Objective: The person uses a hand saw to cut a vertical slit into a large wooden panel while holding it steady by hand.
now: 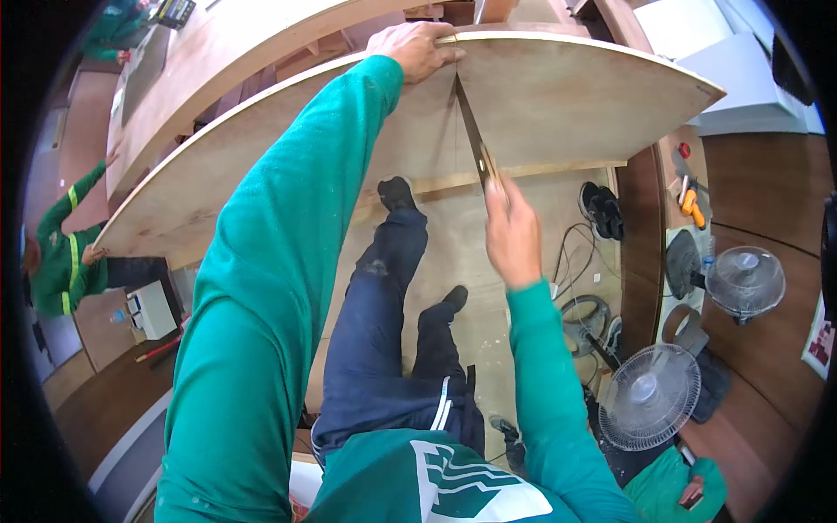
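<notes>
Right hand: grip pressed together around the near end of a long metal ruler, forearm raised from the lower edge. The ruler lies flat on a plywood sheet, running from the sheet's near edge towards its far edge. Left hand: arm fully extended, fingers curled over the far edge of the sheet beside the ruler's far end, pressing down. The sheet is raised above the floor; the person's 2 legs show beneath it. 2 fans stand to the right.
</notes>
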